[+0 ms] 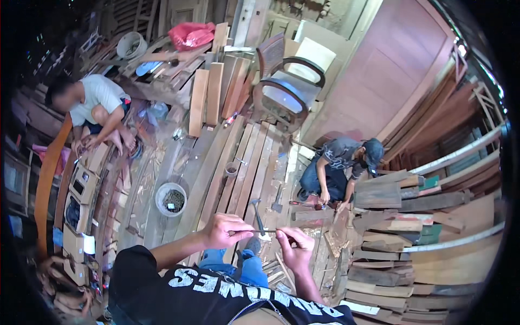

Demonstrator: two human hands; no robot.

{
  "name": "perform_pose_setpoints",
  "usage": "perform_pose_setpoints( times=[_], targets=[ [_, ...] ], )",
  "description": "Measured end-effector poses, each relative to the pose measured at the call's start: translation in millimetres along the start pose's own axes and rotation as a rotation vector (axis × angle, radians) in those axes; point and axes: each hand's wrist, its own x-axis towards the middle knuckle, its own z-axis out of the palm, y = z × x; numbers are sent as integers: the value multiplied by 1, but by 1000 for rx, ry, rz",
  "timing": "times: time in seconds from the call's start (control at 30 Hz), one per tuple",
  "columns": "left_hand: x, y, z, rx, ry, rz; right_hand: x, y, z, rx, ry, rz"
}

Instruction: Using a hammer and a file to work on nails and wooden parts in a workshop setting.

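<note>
My left hand (pixel 225 232) pinches a thin dark rod (pixel 262 231), perhaps a nail or wire, held level above my lap. My right hand (pixel 295 249) grips it too, between thumb and fingertips, a short span to the right. Behind and below the rod, a hammer (pixel 258 214) lies on the planks over my blue-clad legs' far side. A white bucket (pixel 172 190) of small metal pieces, likely nails, sits ahead to the left, and a small cup (pixel 231 169) stands farther forward among the long boards (pixel 241 179).
A co-worker (pixel 100 108) crouches at the left, another (pixel 344 168) at the right, with more people (pixel 65 292) at lower left. Stacked offcuts (pixel 390 271) fill the right side. Ahead are chairs (pixel 287 86), a pinkish door (pixel 379 65), upright boards (pixel 214 92) and a red bag (pixel 191 35).
</note>
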Motion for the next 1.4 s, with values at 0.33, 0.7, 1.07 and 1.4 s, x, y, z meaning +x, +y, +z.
perform_pose_setpoints(
  times=[0.33,0.7,1.07,1.4],
  targets=[
    [-10,30,4,-33,76,-51,-22,-21,-8,-20,87,33],
    [-88,14,-69,38,309,-277,14,-26,73,267,-178,219],
    [-172,-32,-147,-65,547,-845,49,36,163,-14,-406,375],
    [-113,-113,-253,-44,709,-930,146,136,188,-289,-314,610]
  ],
)
